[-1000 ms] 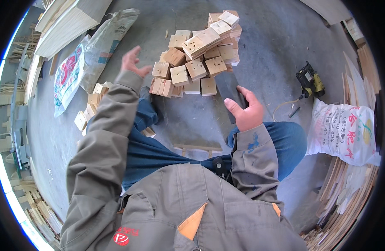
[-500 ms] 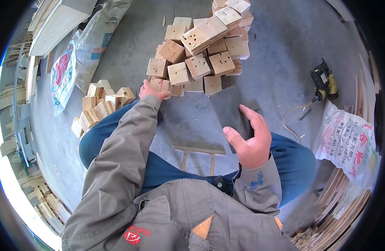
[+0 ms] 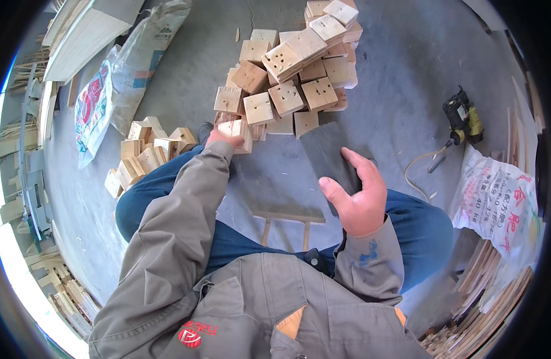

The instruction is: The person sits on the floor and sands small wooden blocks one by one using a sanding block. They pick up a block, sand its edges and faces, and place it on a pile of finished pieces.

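Note:
My left hand [image 3: 221, 139] is closed on a pale wooden block [image 3: 236, 130] at the near left corner of a heap. The fingertips are partly hidden behind it. In my right hand [image 3: 364, 194] is a flat dark grey rectangular slab [image 3: 329, 151], gripped between thumb and fingers; its exact kind I cannot tell. The slab tilts away from me, its far end beside the heap's near blocks. The heap of wooden blocks [image 3: 286, 97] lies ahead, several with small dark holes in their faces.
A smaller pile of blocks [image 3: 148, 149] lies left of my left knee. Ahead left lies a white sack [image 3: 95, 113]. On the right are a black and yellow-green power tool [image 3: 464, 116] with a hose, another sack [image 3: 493, 200] and stacked wood strips [image 3: 490, 311].
My left hand has closed round the corner block and drawn it slightly toward me and right. The right hand and the dark slab have hardly moved.

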Tool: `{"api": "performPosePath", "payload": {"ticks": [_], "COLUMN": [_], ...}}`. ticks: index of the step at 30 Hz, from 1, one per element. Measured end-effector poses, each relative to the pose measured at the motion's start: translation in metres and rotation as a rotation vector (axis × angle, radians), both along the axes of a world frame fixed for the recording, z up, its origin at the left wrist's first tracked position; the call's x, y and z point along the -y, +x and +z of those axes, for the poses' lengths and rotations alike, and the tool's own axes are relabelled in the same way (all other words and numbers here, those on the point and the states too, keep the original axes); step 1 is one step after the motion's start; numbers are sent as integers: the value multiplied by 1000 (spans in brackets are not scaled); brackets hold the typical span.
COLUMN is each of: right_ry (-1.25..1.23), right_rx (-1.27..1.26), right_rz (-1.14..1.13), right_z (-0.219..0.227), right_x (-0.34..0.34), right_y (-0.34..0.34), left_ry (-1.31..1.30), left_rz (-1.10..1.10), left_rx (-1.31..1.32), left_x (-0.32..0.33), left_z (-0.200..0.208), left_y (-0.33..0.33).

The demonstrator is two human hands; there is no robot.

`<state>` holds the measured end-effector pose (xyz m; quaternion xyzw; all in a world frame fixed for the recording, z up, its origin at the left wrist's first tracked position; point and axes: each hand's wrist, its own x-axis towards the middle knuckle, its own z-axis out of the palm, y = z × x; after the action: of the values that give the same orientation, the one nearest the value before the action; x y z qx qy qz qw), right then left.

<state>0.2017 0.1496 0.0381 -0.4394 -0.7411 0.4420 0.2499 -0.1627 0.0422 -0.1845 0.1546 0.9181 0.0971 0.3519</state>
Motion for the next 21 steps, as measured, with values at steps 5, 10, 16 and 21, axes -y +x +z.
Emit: {"api": "performPosePath", "payload": {"ticks": [5,10,16,21], "right_ry": [36,-95,-403,-306], "right_rx": [-38,-236,-581,-688], "right_rz": [-28,-109,-218,-69], "right_z": [-5,-15,-4,-2], "right_x": [12,13,20,36], "right_y": [-1,4,9,11], "left_ry": [319,690,865,982], "left_rz": [390,364,447,531], "left_rx": [734,1184,1275,1262], "left_x": [19,11,29,69], "left_z": [47,157,210,227], "left_y": [8,50,123,162]}}
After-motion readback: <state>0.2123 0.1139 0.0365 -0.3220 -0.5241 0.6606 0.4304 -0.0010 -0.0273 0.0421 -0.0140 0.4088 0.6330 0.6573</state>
